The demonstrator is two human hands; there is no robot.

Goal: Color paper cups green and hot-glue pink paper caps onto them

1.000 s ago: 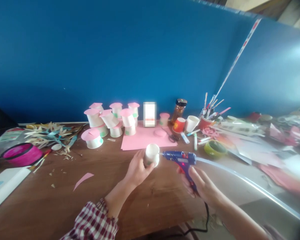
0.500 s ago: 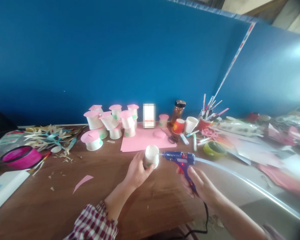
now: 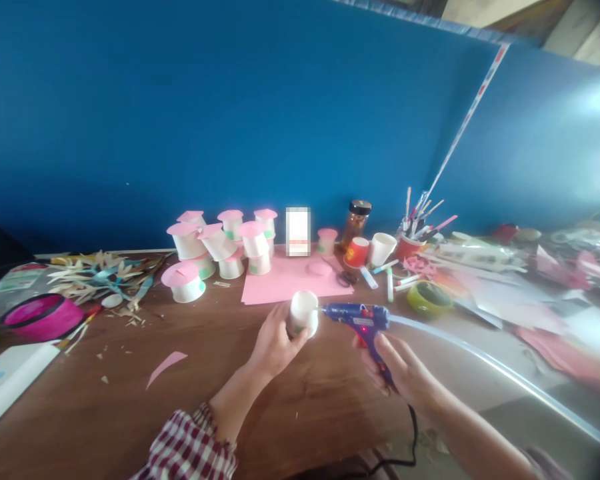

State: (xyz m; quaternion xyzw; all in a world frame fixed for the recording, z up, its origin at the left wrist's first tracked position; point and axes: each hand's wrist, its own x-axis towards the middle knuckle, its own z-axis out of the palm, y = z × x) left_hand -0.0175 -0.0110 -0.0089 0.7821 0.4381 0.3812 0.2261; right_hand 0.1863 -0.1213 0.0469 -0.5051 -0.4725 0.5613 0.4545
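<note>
My left hand (image 3: pixel 275 340) is wrapped round a white paper cup (image 3: pixel 304 313), held above the brown table with its round end tilted up toward me. In my right hand (image 3: pixel 393 363) is a blue hot glue gun (image 3: pixel 363 317), gripped by its handle, with a small red light glowing on its side. The nozzle points left and meets the cup's right edge; whether glue is coming out is too small to see. A long clear glue stick (image 3: pixel 485 360) trails from the gun's back end, and a black cord (image 3: pixel 414 440) hangs from the handle.
Several white cups with pink paper tops (image 3: pixel 185 283) stand at the back left. Pink paper sheets (image 3: pixel 280 287) lie behind the held cup, with scissors (image 3: pixel 347 278) on their right edge. A red cup (image 3: pixel 357 252), a jar (image 3: pixel 357 223) and yellow-green tape (image 3: pixel 429 298) are rightward.
Almost nothing differs. The glue gun has shifted very slightly left along the cup's edge; my left hand and the cup stay in place.
</note>
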